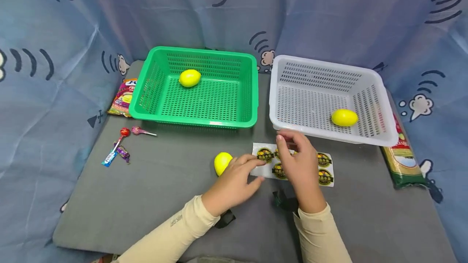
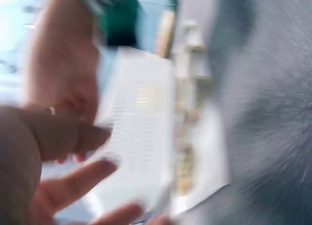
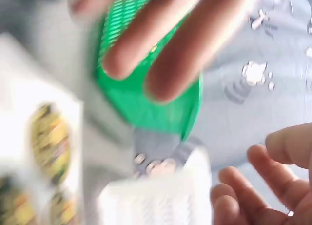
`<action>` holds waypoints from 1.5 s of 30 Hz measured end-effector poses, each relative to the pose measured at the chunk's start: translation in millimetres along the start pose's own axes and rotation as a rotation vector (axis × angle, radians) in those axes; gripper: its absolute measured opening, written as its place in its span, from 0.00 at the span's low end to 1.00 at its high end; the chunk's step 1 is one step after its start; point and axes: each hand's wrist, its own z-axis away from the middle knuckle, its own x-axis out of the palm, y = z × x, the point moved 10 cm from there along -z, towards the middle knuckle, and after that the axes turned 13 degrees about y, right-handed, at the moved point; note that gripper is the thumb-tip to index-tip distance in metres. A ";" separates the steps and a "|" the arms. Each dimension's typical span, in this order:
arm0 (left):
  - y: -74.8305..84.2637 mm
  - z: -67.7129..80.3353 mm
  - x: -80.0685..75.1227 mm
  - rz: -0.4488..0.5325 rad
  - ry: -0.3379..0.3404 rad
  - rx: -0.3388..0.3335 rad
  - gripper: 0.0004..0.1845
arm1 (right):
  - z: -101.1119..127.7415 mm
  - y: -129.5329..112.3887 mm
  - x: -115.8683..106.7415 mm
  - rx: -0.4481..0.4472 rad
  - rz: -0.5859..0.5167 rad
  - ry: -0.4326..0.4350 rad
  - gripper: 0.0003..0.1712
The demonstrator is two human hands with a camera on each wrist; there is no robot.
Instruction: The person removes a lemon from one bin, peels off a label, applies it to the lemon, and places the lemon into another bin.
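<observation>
The sticker sheet (image 1: 292,164) lies on the tabletop (image 1: 153,190) before the white basket (image 1: 380,133). The left grip (image 1: 234,180) rests loosely spread on its left edge, beside a lemon (image 1: 221,161). The right grip (image 1: 297,161) hovers over its middle, fingers curled at a sticker; whether it pinches is unclear.

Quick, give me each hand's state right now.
Left hand: open, fingers resting on the sticker sheet beside the loose lemon.
Right hand: over the sheet; grip cannot be told.
</observation>
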 end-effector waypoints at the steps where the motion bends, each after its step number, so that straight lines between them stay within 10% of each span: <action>1: -1.1 -3.9 8.5 -0.057 0.009 0.011 0.22 | 4.4 10.2 -3.2 0.048 0.005 -0.016 0.14; 6: -16.0 -26.8 31.4 -0.393 0.147 0.015 0.24 | 26.9 54.7 3.8 0.222 0.089 -0.185 0.21; 9: -24.0 -35.0 36.1 -0.422 0.184 -0.014 0.25 | 36.2 70.9 12.3 0.258 0.114 -0.272 0.25; 25: -42.1 -26.5 53.8 0.577 0.079 -0.335 0.23 | 39.8 72.4 4.1 0.204 0.172 -0.273 0.19; 29: -9.0 -9.4 16.9 0.481 0.180 -0.060 0.26 | 40.1 76.4 -7.7 0.255 0.128 -0.223 0.17; 32: 6.3 19.8 -38.3 0.204 0.447 0.153 0.26 | 41.5 82.0 -20.8 0.322 0.041 -0.160 0.15; 35: -15.7 39.5 -72.1 0.009 0.589 0.050 0.31 | 43.9 83.0 -33.4 0.379 -0.025 -0.107 0.15; 39: -62.6 37.6 -57.4 -0.068 0.388 -0.227 0.40 | 46.2 68.1 -31.5 0.394 -0.082 -0.114 0.15; 45: -65.3 24.9 -20.0 0.038 0.153 -0.159 0.36 | 57.3 30.3 11.5 0.345 -0.174 -0.278 0.11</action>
